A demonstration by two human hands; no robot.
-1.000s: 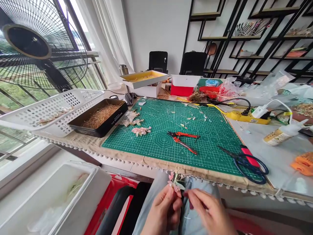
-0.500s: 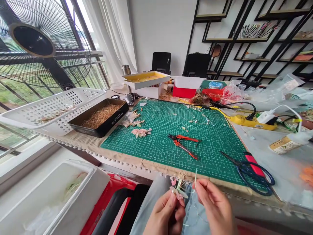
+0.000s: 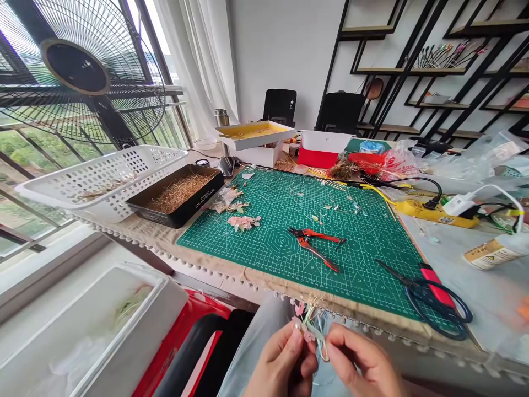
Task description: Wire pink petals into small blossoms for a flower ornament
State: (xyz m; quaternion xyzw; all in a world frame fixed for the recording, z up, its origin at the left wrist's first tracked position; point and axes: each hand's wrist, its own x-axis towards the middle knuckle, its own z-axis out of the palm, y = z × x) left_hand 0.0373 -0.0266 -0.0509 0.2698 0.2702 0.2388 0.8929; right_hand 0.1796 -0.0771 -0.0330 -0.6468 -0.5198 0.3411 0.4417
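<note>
Over my lap, my left hand [image 3: 283, 355] pinches a small spray of pink flowers and pale green leaves [image 3: 306, 324], its thin wire stems pointing up. My right hand [image 3: 359, 358] is closed just right of it, finger and thumb together on a pale green thread [image 3: 324, 352] that loops beside the spray. The thread's far end is hard to follow against the jeans. Beyond my hands, orange-handled pliers [image 3: 316, 242] lie on the green cutting mat [image 3: 264, 275]. A finished-looking pink flower cluster [image 3: 243, 221] rests farther left.
Dark blue scissors [image 3: 430, 298] lie at the mat's right edge, near a glue bottle [image 3: 494, 251] and a yellow power strip [image 3: 438, 214]. A black tin of brown fibres [image 3: 177, 198] and a white basket [image 3: 103, 190] stand left. A white box [image 3: 165, 298] sits below the table edge.
My right hand has come down and inward, closer to the spray. The thread that stood upright from its fingers now hangs in a loop. The camera view has shifted slightly left.
</note>
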